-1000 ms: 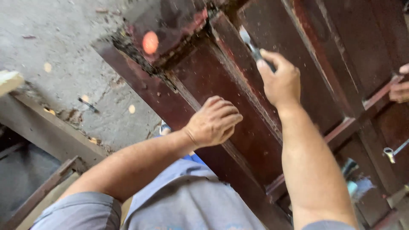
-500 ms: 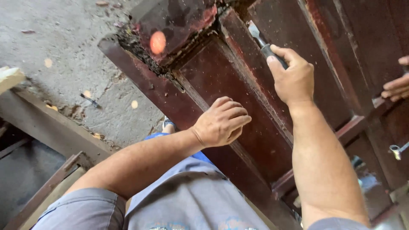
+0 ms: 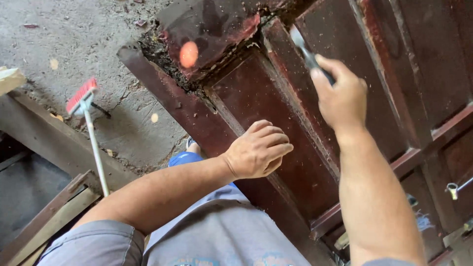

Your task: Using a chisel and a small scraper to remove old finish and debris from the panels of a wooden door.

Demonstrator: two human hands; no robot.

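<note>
Near the upper edge of the door, the right hand (image 3: 340, 96) has its grip closed around the dark handle of a scraper (image 3: 306, 49), whose pale metal blade points up and away along a raised strip between two panels. Holding it low on the handle, with the wrist in line with the forearm, looks suited to pushing the blade along the groove. Below and to the left, the left hand (image 3: 258, 150) rests on the dark red door (image 3: 276, 103) with its fingers curled loosely under; its grip holds nothing, and it seems to press on the panel to steady the wood or the body against the push. The door lies tilted across the view, its varnish worn and dusted with pale flakes and grit. At its top left corner the wood is broken and crumbling, with black, rotted material showing beside a glossy patch where a round orange spot of light (image 3: 188, 53) falls. Off the door's left edge lies a cracked concrete floor (image 3: 74, 44). A brush with red bristles and a white handle (image 3: 86, 116) rests there, leaning toward wooden planks (image 3: 44, 143) at the lower left. At the far right edge, a small metal latch (image 3: 452, 189) sticks out from the frame.
</note>
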